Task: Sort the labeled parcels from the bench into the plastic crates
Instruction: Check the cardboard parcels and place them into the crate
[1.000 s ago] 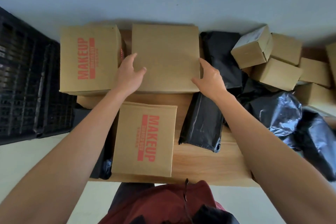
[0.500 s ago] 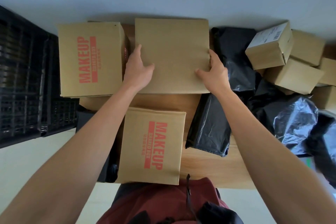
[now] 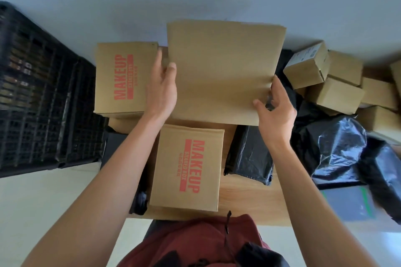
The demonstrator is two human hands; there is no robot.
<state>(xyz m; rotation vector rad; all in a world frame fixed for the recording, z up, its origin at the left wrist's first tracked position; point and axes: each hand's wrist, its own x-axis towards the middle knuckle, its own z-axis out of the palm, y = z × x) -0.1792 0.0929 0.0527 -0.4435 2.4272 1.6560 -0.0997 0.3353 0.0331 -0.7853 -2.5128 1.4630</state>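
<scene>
Since half a second ago you have tipped the plain cardboard box [image 3: 223,69] up toward you, so its far edge now stands against the wall above the bench [image 3: 245,197]. It sits between your palms, over the back of the bench, apparently lifted. Your left hand [image 3: 162,91] presses flat on its left side, thumb on the face. Your right hand [image 3: 275,108] clasps the near right corner, thumb on top, fingers curled behind. This looks like the pick-up step. Next, find its label, then carry it left to the black crates [image 3: 39,97], clearing the MAKEUP box [image 3: 123,78] beside it.
</scene>
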